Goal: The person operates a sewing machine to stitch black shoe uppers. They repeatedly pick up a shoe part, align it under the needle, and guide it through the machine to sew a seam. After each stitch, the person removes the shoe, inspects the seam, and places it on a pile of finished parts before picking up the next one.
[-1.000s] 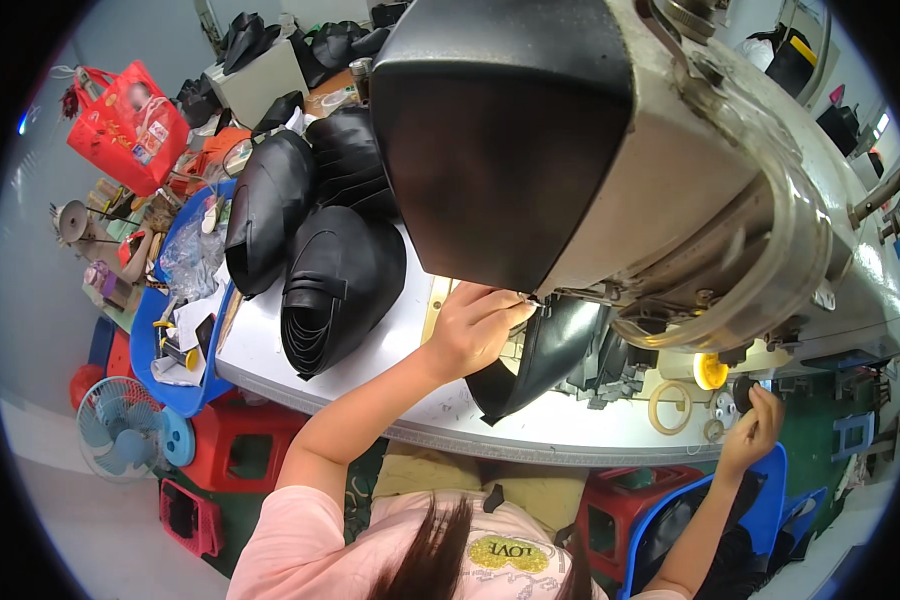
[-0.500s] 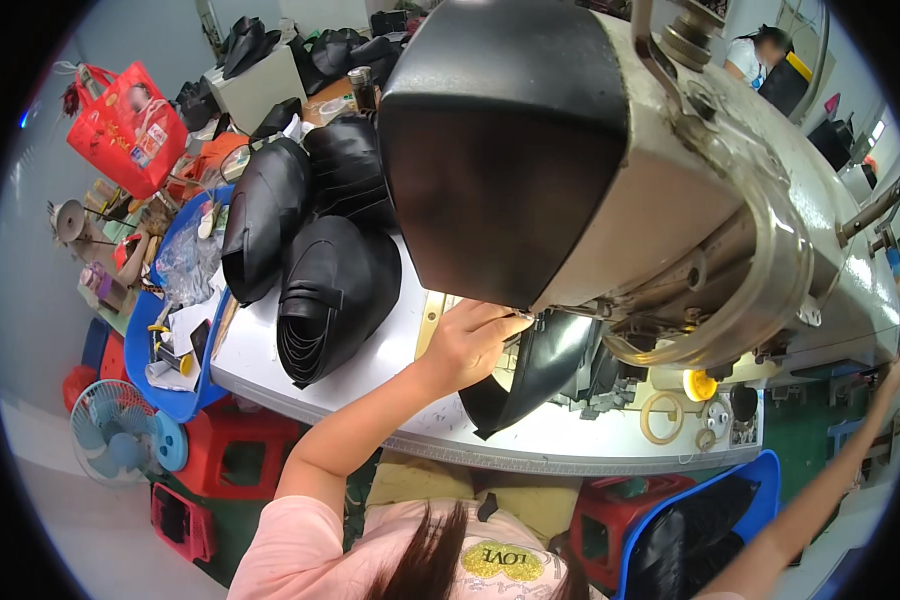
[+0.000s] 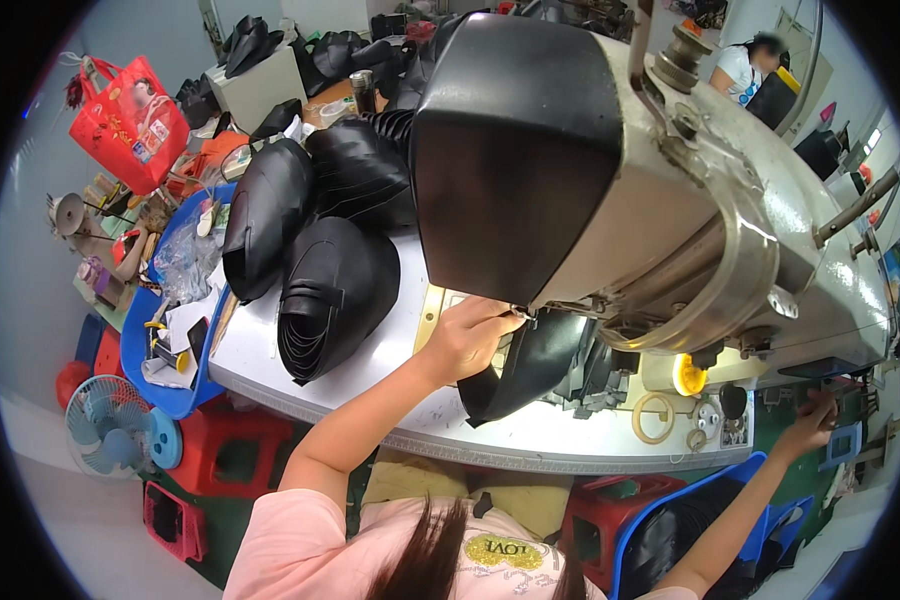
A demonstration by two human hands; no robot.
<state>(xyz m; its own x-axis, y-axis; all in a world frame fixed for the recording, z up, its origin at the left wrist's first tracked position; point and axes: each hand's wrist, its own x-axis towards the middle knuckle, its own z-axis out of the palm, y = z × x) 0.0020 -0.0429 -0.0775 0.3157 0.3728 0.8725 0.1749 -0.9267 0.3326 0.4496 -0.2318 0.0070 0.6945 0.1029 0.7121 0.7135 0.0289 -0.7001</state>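
Note:
A large pale sewing machine [image 3: 690, 255] with a black end cover [image 3: 515, 150] fills the upper middle. My left hand [image 3: 467, 338] is beneath its head, thumb and fingertips pinched together at the needle area. What they pinch, if anything, is too small to make out. A curved black leather-like piece [image 3: 530, 375] lies under the machine head, right beside that hand. My right hand [image 3: 808, 428] is away at the right, below the machine's far end, past the table's corner. Its fingers seem partly curled, but they are small and unclear.
Rolled black stacked pieces [image 3: 340, 290] lie on the white table [image 3: 420, 425], left of the machine. A blue tub [image 3: 205, 385] holds scraps at the left. A yellow bobbin-like roll [image 3: 688, 375] and a ring [image 3: 654, 418] are at the right. Another person [image 3: 745, 70] sits far right.
My right hand has come inward and down from the far right edge. My left hand stays pinched at the needle area. The view has shifted slightly.

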